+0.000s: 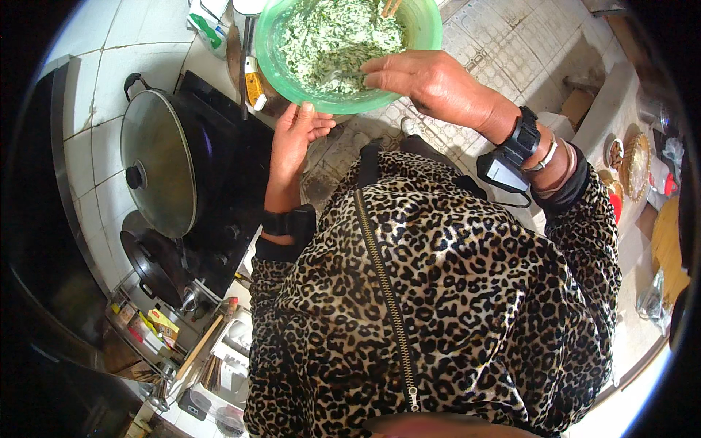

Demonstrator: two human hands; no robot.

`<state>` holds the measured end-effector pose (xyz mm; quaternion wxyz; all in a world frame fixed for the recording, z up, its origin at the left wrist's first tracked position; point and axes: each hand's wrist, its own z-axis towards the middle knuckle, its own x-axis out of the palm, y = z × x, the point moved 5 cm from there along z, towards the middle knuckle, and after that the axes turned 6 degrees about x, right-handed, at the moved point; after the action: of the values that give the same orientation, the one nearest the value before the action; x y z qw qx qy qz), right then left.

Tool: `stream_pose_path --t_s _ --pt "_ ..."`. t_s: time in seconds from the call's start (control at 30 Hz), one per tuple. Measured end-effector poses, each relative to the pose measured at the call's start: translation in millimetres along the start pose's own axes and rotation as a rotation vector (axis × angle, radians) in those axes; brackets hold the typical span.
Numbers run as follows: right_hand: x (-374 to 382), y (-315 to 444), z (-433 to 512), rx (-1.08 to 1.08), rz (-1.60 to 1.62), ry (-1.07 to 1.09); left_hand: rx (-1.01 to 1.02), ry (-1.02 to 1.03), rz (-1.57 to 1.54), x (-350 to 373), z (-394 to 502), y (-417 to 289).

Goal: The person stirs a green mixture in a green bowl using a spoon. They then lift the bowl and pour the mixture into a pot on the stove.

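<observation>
A translucent green plastic bowl (265,52) at the top of the view holds a white-coated mix of chopped greens (342,35). My left hand (296,137) grips the bowl's near rim, thumb up against the edge and fingers below it. Over the bowl's near right side, my right hand (432,82) pinches the handle of a metal utensil (335,74). That utensil's head lies in the mix; whether it is a spoon or a fork is hard to see. Wooden chopsticks (391,7) lean in the bowl's far side.
A wok with a glass lid (159,164) stands on the black stove (224,219) at left, with a dark pan (150,268) nearby. Beside the bowl lies a yellow-handled knife (253,85). A ledge at right bears a woven basket (636,164) and a small bowl (614,153).
</observation>
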<state>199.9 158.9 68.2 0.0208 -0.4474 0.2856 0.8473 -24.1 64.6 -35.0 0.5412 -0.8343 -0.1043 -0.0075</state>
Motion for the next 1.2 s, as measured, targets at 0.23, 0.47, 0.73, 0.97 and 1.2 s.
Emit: stream_pose_path --t_s 0.23,0.47,0.73,0.97,1.2 --pt "20.6 -9.5 24.9 0.183 0.069 -0.195 -0.003 -0.008 0.012 0.4 0.7 -0.9" --pt "43.2 -5.8 41.2 0.212 0.096 -0.061 -0.002 -0.007 -0.002 2.2 0.3 -2.2" --pt "29.7 -7.0 34.2 0.087 0.06 0.009 0.005 -0.003 -0.004 1.1 1.7 -1.3" --pt "32.6 -3.2 32.2 0.266 0.083 -0.146 -0.006 -0.005 0.015 -0.2 2.2 -0.4" --pt "33.4 -8.2 31.0 0.439 0.185 -0.095 -0.002 0.014 0.002 0.3 2.5 -0.1"
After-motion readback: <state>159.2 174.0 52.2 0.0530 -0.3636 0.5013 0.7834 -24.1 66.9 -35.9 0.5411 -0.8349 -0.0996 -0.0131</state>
